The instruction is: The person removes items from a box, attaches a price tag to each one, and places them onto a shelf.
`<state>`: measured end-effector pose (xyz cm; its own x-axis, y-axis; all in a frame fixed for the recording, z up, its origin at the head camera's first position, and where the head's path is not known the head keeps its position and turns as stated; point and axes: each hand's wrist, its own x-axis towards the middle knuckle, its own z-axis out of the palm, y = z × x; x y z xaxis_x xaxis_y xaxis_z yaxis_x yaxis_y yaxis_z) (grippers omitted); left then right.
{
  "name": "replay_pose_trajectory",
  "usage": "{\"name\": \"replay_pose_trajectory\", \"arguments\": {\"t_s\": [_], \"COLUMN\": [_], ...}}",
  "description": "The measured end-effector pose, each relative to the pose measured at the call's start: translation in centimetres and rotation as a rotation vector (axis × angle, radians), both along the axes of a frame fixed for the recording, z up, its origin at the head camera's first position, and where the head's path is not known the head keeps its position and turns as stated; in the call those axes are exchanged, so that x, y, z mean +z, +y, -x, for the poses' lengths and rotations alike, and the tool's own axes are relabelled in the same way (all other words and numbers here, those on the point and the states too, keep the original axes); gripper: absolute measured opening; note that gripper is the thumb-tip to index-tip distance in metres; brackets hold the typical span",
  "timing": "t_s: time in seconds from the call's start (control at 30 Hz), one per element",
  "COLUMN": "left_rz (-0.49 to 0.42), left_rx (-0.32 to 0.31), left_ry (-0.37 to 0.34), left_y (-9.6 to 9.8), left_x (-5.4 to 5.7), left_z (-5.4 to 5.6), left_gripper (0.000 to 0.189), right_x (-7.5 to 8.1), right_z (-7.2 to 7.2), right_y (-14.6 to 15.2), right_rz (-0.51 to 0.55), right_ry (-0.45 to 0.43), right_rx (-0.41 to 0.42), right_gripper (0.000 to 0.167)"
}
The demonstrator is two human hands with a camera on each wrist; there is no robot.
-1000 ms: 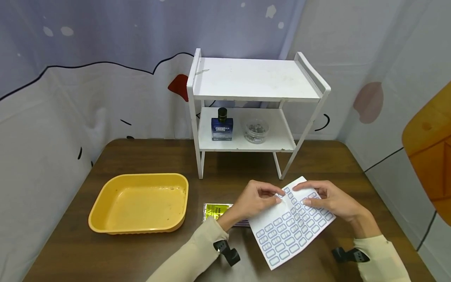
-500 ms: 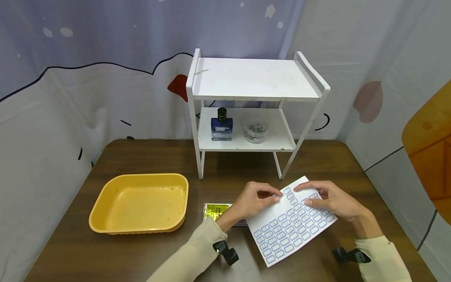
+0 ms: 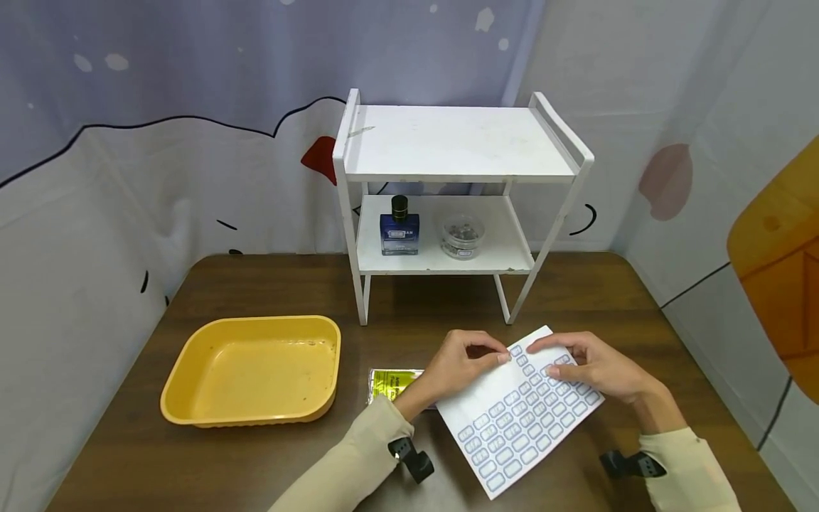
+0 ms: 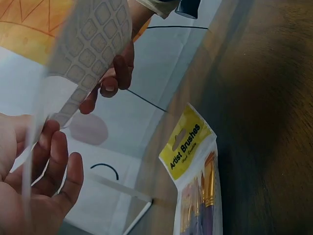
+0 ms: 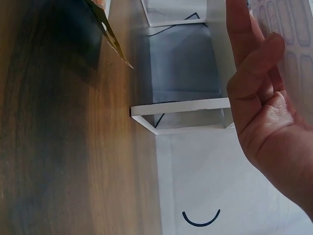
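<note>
A white sheet of label stickers (image 3: 521, 419) with blue-bordered boxes is held tilted above the table. My right hand (image 3: 598, 363) grips its upper right edge, thumb on the printed face. With thumb and forefinger, my left hand (image 3: 463, 363) pinches at the upper left part, beside a label near the top; whether a label is lifted there I cannot tell. A blank white strip runs along the sheet's left side. Behind the left wrist lies a pack of artist brushes (image 3: 392, 384), partly hidden; its yellow header and several brushes (image 4: 200, 200) show in the left wrist view.
A yellow tray (image 3: 256, 419) stands on the wooden table (image 3: 115, 441) at left. Toward the back is a white two-tier rack (image 3: 461, 142). Its lower shelf carries a blue perfume bottle (image 3: 399, 231) and a round clear tub (image 3: 462, 238) with small contents.
The sheet's lower end has swung slightly left between the hands. The right hand has shifted a little left; the left hand stays at nearly the same spot, still pinching.
</note>
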<state>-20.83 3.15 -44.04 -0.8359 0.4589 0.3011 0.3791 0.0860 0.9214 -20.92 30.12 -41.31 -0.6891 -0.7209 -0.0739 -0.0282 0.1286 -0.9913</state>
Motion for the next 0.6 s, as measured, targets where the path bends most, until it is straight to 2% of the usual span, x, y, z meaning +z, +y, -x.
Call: {"name": "replay_pose_trajectory", "arguments": {"t_s": [0.43,0.6], "left_rz": [-0.058,-0.063], "left_rx": [-0.006,0.014], "left_ry": [0.007,0.002], "left_y": [-0.22,-0.41], "left_x": [-0.18,-0.08], "left_z": [0.02,-0.06], "left_gripper": [0.015,0.016], "right_x": [-0.41,-0.46], "right_z": [-0.07,-0.15], "right_y": [-0.18,0.0], "right_rz": [-0.014,-0.037], "right_ry": [0.002,0.027], "right_rx": [0.0,-0.027], "right_gripper": [0.037,0.037]}}
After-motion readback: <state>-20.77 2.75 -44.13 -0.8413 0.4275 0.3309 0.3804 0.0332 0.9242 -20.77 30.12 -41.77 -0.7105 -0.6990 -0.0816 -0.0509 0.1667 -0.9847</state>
